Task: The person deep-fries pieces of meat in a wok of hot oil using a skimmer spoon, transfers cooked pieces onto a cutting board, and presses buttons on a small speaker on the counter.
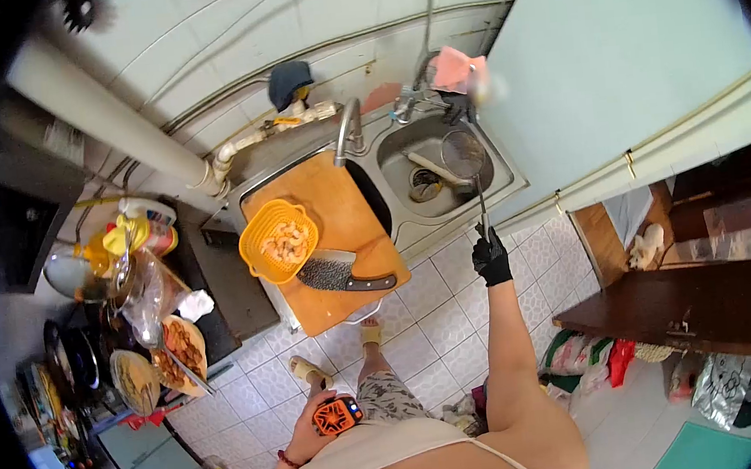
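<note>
My right hand [491, 258], in a black glove, is closed round the long handle of a mesh skimmer [463, 153]. The skimmer's round head is over the right basin of the metal sink [514, 179]. A pale-handled tool [437, 166] and a small round item [425, 185] lie in that basin. At my waist, my bare left hand [307, 437] has its fingers round an orange and black device [336, 415] with small lights. On a wooden cutting board [327, 194] are a yellow basket [251, 236] holding peeled shrimp [285, 242] and a cleaver [330, 272].
A faucet [348, 130] rises behind the board. Bottles [139, 233], a plate of cooked food [180, 350] and pans crowd the left counter. A pale green panel [612, 80] stands right of the sink. An open brown cabinet door [669, 320] juts out at the right.
</note>
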Action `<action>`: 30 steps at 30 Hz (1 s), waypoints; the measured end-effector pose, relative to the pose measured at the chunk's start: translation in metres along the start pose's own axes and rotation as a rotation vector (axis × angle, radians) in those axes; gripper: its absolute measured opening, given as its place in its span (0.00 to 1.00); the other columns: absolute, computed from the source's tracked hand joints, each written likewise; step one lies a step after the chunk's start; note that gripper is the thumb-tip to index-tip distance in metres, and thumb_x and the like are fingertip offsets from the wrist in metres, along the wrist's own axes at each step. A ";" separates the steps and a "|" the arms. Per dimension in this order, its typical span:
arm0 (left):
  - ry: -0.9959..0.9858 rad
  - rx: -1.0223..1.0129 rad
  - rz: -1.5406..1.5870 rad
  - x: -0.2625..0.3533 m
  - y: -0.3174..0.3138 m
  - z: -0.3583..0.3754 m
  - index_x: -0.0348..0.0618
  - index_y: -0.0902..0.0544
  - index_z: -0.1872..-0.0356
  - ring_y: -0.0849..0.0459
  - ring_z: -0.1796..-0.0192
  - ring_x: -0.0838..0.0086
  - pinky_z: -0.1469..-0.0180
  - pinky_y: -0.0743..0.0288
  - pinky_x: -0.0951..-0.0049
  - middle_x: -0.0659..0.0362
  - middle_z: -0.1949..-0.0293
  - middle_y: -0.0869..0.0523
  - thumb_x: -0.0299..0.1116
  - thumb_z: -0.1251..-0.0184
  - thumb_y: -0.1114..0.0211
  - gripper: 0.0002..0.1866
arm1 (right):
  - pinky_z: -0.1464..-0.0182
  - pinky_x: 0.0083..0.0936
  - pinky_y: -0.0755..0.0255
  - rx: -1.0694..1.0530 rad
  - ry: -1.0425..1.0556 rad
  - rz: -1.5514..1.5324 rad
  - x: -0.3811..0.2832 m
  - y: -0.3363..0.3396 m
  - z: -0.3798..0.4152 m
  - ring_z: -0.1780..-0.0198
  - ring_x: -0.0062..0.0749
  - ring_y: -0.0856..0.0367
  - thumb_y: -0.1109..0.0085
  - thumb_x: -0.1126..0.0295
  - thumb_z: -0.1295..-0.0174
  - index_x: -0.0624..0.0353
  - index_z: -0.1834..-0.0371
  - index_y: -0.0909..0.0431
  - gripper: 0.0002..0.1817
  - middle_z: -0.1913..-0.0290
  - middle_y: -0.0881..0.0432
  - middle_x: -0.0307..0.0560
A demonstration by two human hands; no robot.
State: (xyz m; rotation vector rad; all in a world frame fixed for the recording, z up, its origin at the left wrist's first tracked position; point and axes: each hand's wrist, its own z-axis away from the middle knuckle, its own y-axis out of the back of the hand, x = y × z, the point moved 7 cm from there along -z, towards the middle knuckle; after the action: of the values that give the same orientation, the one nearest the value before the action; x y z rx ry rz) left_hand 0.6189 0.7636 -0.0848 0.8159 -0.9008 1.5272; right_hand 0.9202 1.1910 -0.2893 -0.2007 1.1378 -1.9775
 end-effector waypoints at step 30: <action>-0.335 0.593 0.249 -0.146 0.203 0.390 0.42 0.35 0.35 0.31 0.35 0.67 0.32 0.39 0.68 0.55 0.37 0.29 0.26 0.54 0.25 0.41 | 0.88 0.21 0.48 -0.423 -1.025 0.452 0.697 -0.233 0.174 0.91 0.20 0.45 0.66 0.54 0.26 0.58 0.34 0.38 0.25 0.88 0.41 0.34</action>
State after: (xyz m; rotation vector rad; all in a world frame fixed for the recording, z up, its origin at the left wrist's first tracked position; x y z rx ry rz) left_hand 0.4450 0.3350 -0.0520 1.4617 -0.8133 1.9508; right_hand 0.4225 0.6333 -0.1807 -0.9566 0.7722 -0.9608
